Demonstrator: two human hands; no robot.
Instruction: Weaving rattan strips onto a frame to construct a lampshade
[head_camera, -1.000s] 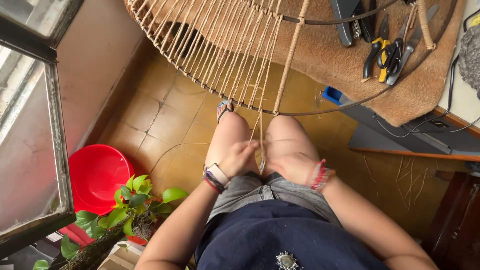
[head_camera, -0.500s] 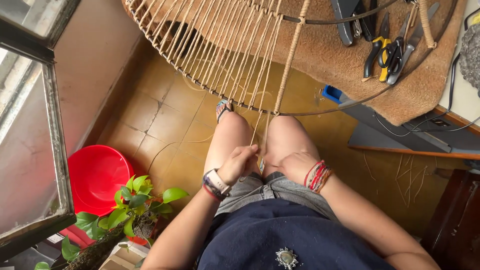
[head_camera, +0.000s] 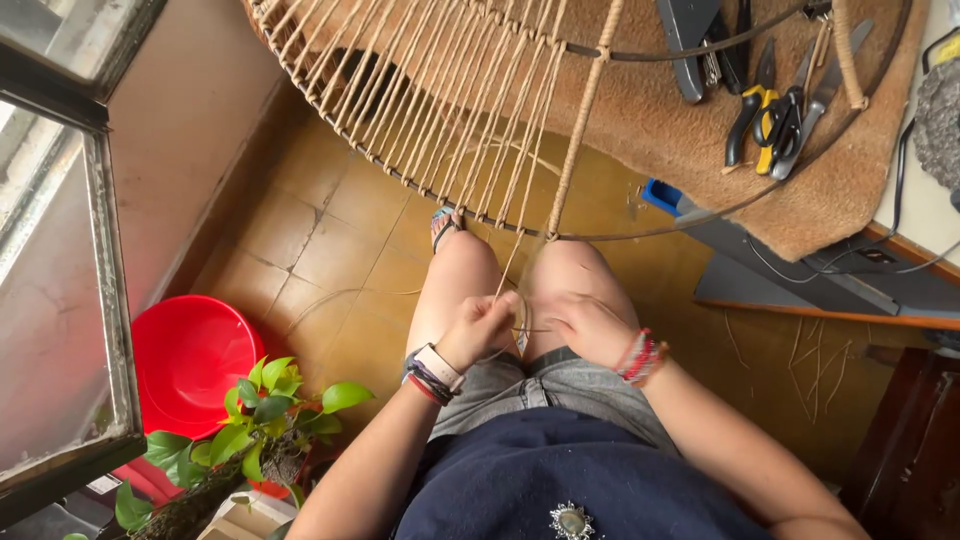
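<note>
**Both hands on a cord between the knees**

We see the left hand curled nearly closed, its fingers folded around a pale cord that runs up from the lap. The right hand lies just beside it on the right thigh, fingers bent and pinched toward the same strand (whether it truly clamps the cord, we cannot tell, since the fingertips are turned away from us). The two hands almost touch, in the gap between the bare knees.

From the hands the cord rises to a round wire frame strung with many tan cords laid side by side; one wrapped spoke crosses it. The frame leans out from a brown mat where pliers and other tools lie.

On the left wrist we note a watch and bands; the right wrist wears a red bracelet. Left of the legs, on the tiled floor, stand a red basin and a leafy potted plant.
</note>
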